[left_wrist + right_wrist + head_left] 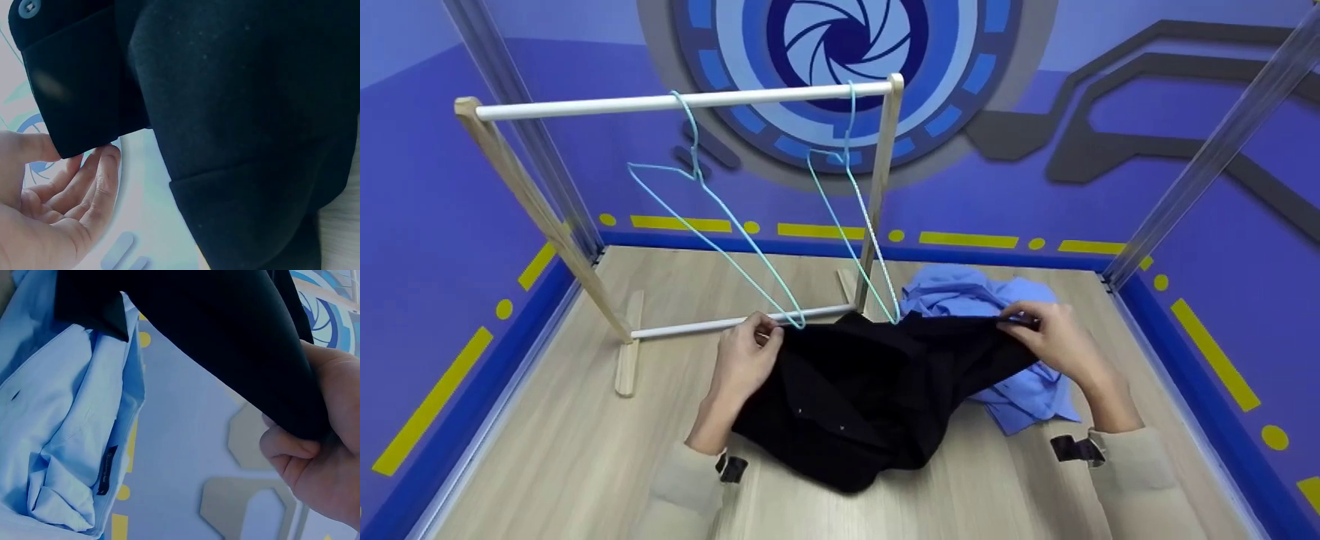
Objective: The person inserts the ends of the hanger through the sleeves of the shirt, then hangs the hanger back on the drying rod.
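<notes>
A black shirt (847, 397) with small buttons hangs bunched between my two hands, its top edge stretched sideways. At one end, my left hand (745, 356) pinches the edge between thumb and fingers; the left wrist view has the fingertips at a corner of the black cloth (73, 107) near a button. My right hand (1061, 341) grips the other end, and in the right wrist view its fingers curl round a narrow part of the black cloth (236, 343). Behind the right side lies a crumpled light blue shirt (960, 289), partly hidden by the black one.
A small rack with a white top rail (607, 106) and wooden posts stands behind the left hand. Two light blue hangers hang from it, one near the middle (695, 161) and one near the right post (849, 161). Blue walls (982, 187) enclose the wooden tabletop (540, 427).
</notes>
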Demonstrator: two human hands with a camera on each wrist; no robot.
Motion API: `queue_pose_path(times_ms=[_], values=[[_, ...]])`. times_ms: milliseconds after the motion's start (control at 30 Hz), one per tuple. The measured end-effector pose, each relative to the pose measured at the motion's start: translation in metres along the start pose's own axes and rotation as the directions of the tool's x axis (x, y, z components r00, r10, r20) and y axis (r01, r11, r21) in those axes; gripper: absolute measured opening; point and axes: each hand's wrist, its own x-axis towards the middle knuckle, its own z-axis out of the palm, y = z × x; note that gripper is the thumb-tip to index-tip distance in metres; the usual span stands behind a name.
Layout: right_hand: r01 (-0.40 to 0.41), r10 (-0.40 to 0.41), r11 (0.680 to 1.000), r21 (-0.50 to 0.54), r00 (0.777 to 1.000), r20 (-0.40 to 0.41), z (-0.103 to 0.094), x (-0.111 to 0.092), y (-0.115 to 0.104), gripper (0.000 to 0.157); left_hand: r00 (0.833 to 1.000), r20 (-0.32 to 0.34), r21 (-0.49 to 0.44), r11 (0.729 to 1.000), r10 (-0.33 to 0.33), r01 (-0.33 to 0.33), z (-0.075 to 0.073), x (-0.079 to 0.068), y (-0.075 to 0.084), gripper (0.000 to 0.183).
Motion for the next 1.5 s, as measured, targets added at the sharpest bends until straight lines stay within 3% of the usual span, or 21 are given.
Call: queue_pose_path(times_ms=[200,400,667,767,900,1000,1067,1167,1500], values=[[-0.069,0.067,0.998,0.008,0.991,0.12,0.009,-0.006,0.01,0.009,1.0,0.007,0.001,1.0,0.008,-0.008,0.0,-0.001,0.001,0.005],[-0.069,0.062,0.997,0.031,0.98,0.191,0.025,-0.013,0.021,0.014,1.0,0.013,0.016,1.0,0.001,-0.002,-0.001,-0.001,0.004,0.006],[-0.008,-0.006,0.999,0.05,0.962,0.273,0.034,-0.017,0.016,0.044,0.999,0.041,-0.003,1.0,-0.031,0.031,0.0,0.0,0.006,0.006],[-0.018,0.004,0.998,0.059,0.973,0.229,0.038,-0.015,0.01,0.047,0.998,0.043,-0.005,0.999,-0.043,0.043,0.0,-0.002,0.007,0.005],[0.04,-0.046,0.995,0.089,0.997,0.067,0.05,-0.009,-0.003,0.035,0.998,0.042,-0.007,0.999,-0.036,0.036,0.002,-0.003,0.008,0.004],[0.14,-0.137,0.986,0.094,0.99,-0.044,0.06,-0.003,-0.015,0.024,0.999,0.037,-0.006,1.0,-0.004,0.005,0.004,-0.003,0.008,0.005],[0.191,-0.185,0.977,0.094,0.98,-0.072,0.067,0.0,-0.023,0.021,0.999,0.039,-0.009,1.0,0.013,-0.012,0.005,-0.003,0.008,0.005],[0.236,-0.231,0.967,0.099,0.971,-0.066,0.075,0.003,-0.034,0.024,0.998,0.047,-0.015,1.0,0.028,-0.028,0.007,-0.004,0.01,0.005],[0.225,-0.23,0.969,0.098,0.972,0.044,0.099,0.002,-0.053,0.039,0.998,0.06,-0.033,0.999,0.035,-0.033,0.009,-0.01,0.01,0.003]])
